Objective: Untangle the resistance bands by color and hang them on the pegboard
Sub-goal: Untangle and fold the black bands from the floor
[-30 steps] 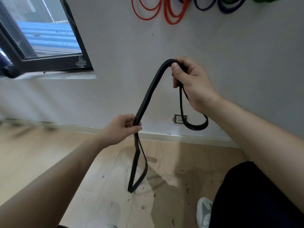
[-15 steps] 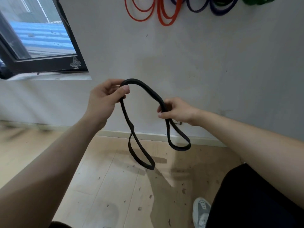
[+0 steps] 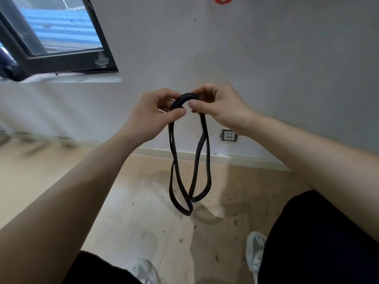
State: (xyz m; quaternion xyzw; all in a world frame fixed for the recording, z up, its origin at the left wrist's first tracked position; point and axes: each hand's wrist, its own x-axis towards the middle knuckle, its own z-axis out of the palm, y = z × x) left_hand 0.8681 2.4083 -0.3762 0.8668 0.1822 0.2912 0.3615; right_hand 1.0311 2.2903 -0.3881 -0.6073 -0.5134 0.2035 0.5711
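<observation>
Nearest to us, two pale shoes, the left shoe (image 3: 143, 271) and the right shoe (image 3: 255, 251), stand on the scuffed wood floor (image 3: 133, 212), well below the wall socket (image 3: 229, 135), with dark trouser legs at either side. Both bare forearms reach up toward a spot above and left of the socket. There we log the left hand (image 3: 149, 117) with thumb and curled fingers pinching the top of the black band (image 3: 184, 98), and the right hand (image 3: 221, 105) pinching the same arc just beside it, thumbs nearly meeting. The band is off the floor, held only by the hands; from them it hangs left of the socket in two long loops that cross near their lower ends. Behind runs the grey wall (image 3: 266, 58). A dark-framed window (image 3: 61, 62) sits far left of and above the socket. High above the socket, orange bands (image 3: 222, 0) are cut off by the top edge; we cannot tell what they hang from.
</observation>
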